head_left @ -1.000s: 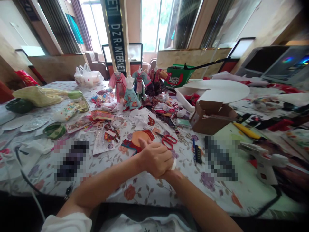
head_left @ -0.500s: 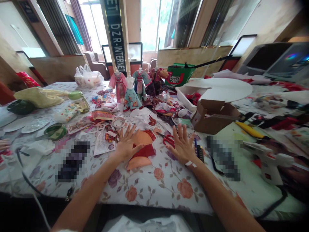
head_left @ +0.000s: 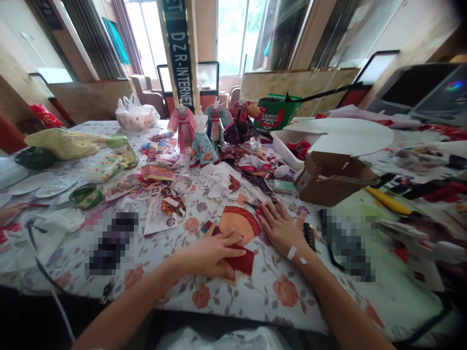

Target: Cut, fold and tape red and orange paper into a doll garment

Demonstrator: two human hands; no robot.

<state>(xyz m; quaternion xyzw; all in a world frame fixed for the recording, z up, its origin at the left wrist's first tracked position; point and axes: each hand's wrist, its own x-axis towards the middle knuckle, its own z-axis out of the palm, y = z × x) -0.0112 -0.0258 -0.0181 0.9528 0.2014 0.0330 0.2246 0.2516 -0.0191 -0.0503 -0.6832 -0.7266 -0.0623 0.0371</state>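
My left hand [head_left: 209,253] rests over a dark red cloth piece [head_left: 245,262] on the flowered tablecloth, its fingers spread and slightly blurred. Just beyond lies an orange fan-shaped cloth piece [head_left: 239,218] with a red patterned border. Another orange piece shows only partly under my left hand. To the right, my right hand [head_left: 282,229] lies flat with fingers stretched, close to the fan's border. Beneath its fingertips a bit of the red-handled scissors [head_left: 259,212] shows; the rest is covered. Neither hand appears to grip anything.
Small dressed doll forms [head_left: 200,143] stand at the back among fabric scraps. A cardboard box [head_left: 321,180] is at right, near a white glue gun [head_left: 419,243]. Tape rolls [head_left: 86,197] lie left. At the left edge another person's hand [head_left: 10,214] shows.
My left hand has moved right and nearer, onto the dark red piece. My right hand has come slightly nearer, over the scissors. The cloth pieces have shifted right.
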